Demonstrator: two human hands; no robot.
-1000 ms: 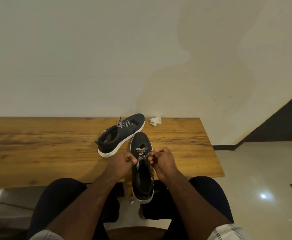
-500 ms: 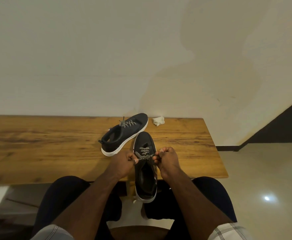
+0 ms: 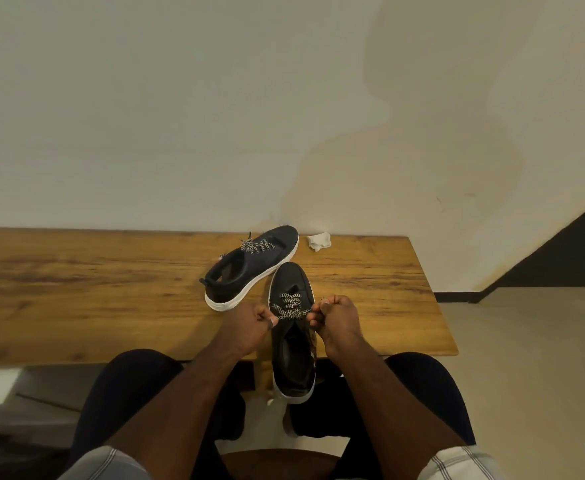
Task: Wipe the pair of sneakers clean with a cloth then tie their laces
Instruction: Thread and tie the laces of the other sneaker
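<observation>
While the near sneaker [image 3: 292, 341] is lying lengthwise over the tabletop's [image 3: 76, 299] front edge, heel overhanging toward the lap, the left hand [image 3: 249, 323] and right hand [image 3: 336, 318] are each pinching an end of its laces [image 3: 289, 306] in a closed grip. Touching its toe, the far sneaker [image 3: 249, 268] is sitting angled, laces knotted. Near the wall edge, the cloth [image 3: 318, 241] is lying crumpled. Bare wood is stretching far leftward.
</observation>
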